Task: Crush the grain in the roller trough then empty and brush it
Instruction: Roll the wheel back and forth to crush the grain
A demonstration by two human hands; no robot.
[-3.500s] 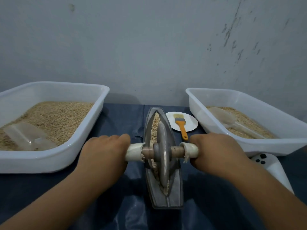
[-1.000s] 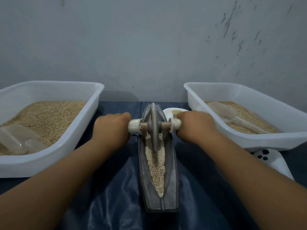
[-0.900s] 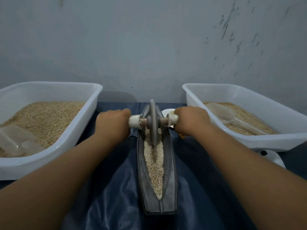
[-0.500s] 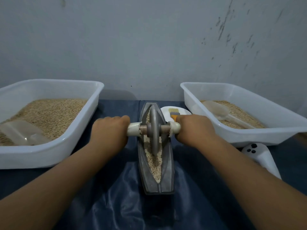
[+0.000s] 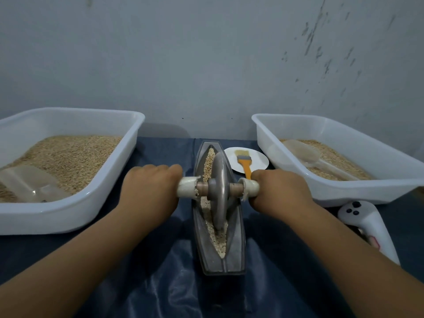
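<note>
Both your fists wrap the white axle handles: left hand point(image 5: 150, 187), right hand point(image 5: 278, 191), grey metal disc roller point(image 5: 219, 191) mid-trough. Pale grain point(image 5: 212, 220) banks toward nine o'clock in the narrow grey metal boat-shaped trough point(image 5: 236, 244); tilt risks spilling it.

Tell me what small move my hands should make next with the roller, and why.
Probably roll the wheel forward toward the far end. Both hands, left and right, grip the axle handles mid-trough, and whole-looking grain lies heaped ahead in the trough.
</note>
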